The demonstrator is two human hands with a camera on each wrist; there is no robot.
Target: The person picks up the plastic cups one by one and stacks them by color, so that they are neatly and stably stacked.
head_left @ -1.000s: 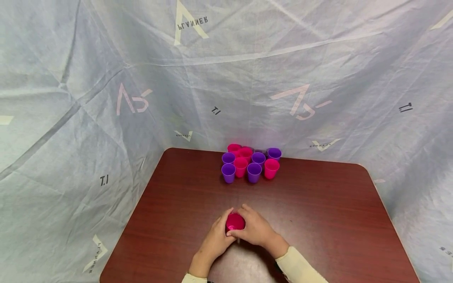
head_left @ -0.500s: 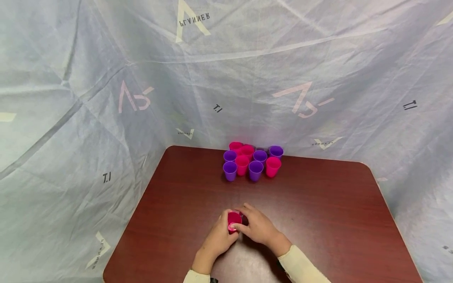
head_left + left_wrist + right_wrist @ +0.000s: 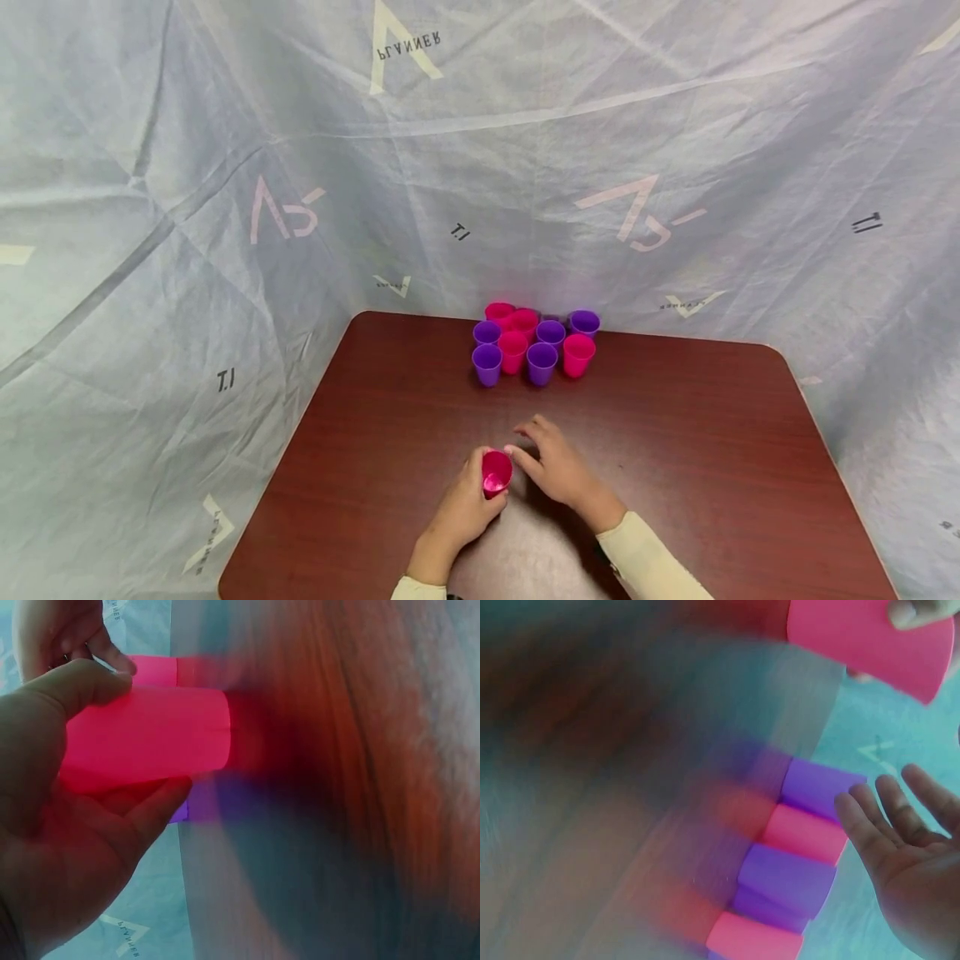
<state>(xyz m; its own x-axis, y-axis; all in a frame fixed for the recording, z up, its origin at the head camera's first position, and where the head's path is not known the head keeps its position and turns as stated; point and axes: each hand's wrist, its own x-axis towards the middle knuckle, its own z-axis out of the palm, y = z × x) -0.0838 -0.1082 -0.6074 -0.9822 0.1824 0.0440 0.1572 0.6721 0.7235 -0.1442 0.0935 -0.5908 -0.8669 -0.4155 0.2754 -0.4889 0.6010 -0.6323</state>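
My left hand [image 3: 460,508] grips a pink cup [image 3: 497,473] over the near middle of the table, its open top facing up toward the head camera. In the left wrist view, the thumb and fingers wrap the wall of that cup [image 3: 150,735]. Just right of the cup, my right hand [image 3: 558,467] holds nothing, and a gap shows between its thumb and fingers. The right wrist view shows this hand [image 3: 915,847] with its fingers extended, apart from the held cup [image 3: 870,637].
Several pink and purple cups stand upright in a cluster at the table's far edge, among them a purple cup [image 3: 542,365] and a pink cup [image 3: 577,356]. Grey printed cloth [image 3: 465,167] hangs behind and beside the brown table [image 3: 675,442].
My right hand has come off the pink cup and moved a little to the right and away. The left hand keeps holding the cup in nearly the same place.
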